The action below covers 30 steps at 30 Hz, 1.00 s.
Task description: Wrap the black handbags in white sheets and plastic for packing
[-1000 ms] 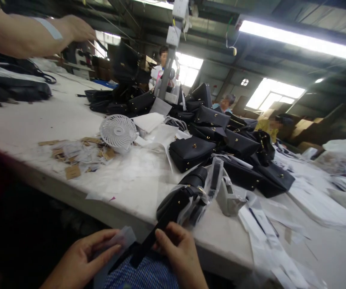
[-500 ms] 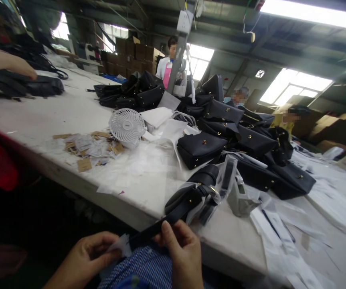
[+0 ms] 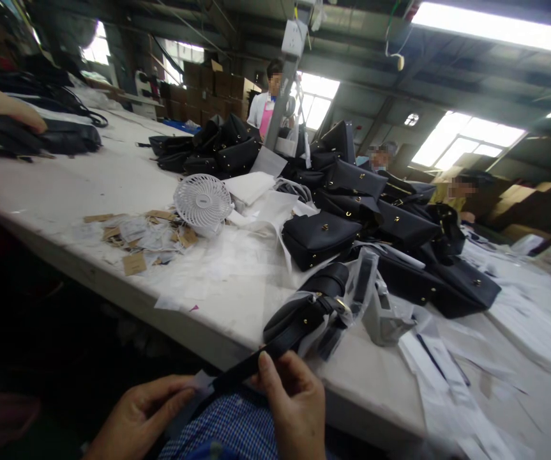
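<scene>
My right hand (image 3: 292, 402) pinches a black strap (image 3: 244, 370) that runs off the table edge down from a black handbag (image 3: 311, 313) half wrapped in clear plastic. My left hand (image 3: 138, 415) is closed on a thin whitish strip of wrapping (image 3: 203, 382) at the strap's lower end. Both hands are over my lap, above blue checked cloth (image 3: 230, 428).
A long white table (image 3: 88, 191) carries a small white fan (image 3: 203, 203), scattered cardboard tags (image 3: 134, 262), white sheets and a heap of black handbags (image 3: 352, 211). A co-worker's hand (image 3: 21, 115) rests on black bags at far left. Other people sit and stand beyond the pile.
My left hand has slid the whitish wrapping closer to the strap end. The co-worker's arm at upper left came down onto the black bags. The view shifted slightly.
</scene>
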Tool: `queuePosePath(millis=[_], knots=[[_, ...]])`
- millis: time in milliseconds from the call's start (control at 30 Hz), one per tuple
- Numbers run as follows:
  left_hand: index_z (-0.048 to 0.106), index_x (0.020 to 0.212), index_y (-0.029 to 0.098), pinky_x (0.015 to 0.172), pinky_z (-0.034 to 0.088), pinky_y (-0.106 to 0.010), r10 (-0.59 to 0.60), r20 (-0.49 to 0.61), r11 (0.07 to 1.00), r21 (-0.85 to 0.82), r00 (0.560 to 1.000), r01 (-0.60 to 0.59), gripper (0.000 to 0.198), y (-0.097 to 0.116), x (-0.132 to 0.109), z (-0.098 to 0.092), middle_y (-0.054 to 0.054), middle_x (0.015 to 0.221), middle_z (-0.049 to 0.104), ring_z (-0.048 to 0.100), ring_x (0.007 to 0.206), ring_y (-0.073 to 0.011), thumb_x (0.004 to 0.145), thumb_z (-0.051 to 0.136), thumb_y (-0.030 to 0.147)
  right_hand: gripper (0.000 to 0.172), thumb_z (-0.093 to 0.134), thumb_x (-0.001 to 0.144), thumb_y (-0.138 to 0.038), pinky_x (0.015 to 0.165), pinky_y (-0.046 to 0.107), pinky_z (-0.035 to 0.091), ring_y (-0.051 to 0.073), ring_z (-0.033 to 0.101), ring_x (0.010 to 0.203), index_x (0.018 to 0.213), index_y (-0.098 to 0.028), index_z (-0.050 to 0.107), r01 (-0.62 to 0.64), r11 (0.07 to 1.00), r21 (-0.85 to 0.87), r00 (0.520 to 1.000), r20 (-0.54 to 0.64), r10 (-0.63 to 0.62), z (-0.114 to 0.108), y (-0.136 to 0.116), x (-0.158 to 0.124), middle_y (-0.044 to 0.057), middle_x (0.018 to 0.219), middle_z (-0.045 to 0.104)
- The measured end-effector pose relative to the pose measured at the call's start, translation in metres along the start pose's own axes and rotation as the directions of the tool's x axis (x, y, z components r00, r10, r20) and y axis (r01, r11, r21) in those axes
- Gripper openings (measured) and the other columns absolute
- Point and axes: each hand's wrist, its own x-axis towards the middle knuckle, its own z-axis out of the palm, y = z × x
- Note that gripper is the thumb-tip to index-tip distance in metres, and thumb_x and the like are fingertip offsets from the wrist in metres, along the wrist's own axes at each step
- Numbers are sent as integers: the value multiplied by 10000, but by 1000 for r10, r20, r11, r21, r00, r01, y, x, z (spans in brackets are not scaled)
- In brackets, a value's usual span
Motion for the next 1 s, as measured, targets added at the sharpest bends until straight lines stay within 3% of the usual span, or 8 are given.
queuePosePath(millis=[300, 500, 667, 867, 1000], knots=[[847, 736, 297, 719, 610, -249, -21, 16, 1000, 5, 1000, 21, 458, 11, 2, 1, -57, 789, 818, 783, 783, -276, 640, 786, 740, 352, 768, 830, -511, 618, 228, 515, 181, 668, 647, 835, -160, 786, 51, 998, -36, 998, -33, -53, -2, -7, -2, 32, 695, 711], [857, 806, 322, 805, 623, -294, -7, -94, 999, -54, 996, 2, 395, 4, -5, 7, -43, 843, 826, 777, 841, -296, 656, 825, 686, 366, 769, 831, -527, 613, 240, 519, 201, 679, 644, 768, -167, 768, 75, 995, -62, 996, -42, -77, 0, -9, -1, 36, 643, 700], [854, 775, 350, 889, 614, -319, -37, -235, 997, -71, 971, 21, 463, 8, -9, 12, -26, 897, 830, 772, 914, -324, 566, 833, 763, 352, 765, 838, -514, 617, 248, 517, 204, 676, 644, 803, -165, 782, 79, 994, -79, 996, -27, -81, -1, -6, 0, 44, 669, 710], [857, 794, 339, 886, 619, -331, -39, -205, 998, -48, 978, 29, 412, 8, -8, 13, -26, 885, 829, 775, 915, -329, 597, 850, 702, 350, 739, 862, -500, 606, 230, 485, 185, 648, 634, 742, -171, 747, 97, 988, -120, 995, -4, -98, -2, -5, 2, 32, 647, 689], [858, 819, 318, 863, 629, -345, -54, -128, 996, -75, 990, 44, 376, 6, -7, 12, -32, 894, 829, 778, 906, -337, 607, 876, 629, 341, 739, 867, -494, 618, 227, 488, 186, 654, 645, 753, -173, 755, 115, 986, -120, 993, 29, -113, -4, -7, 3, 31, 653, 694]])
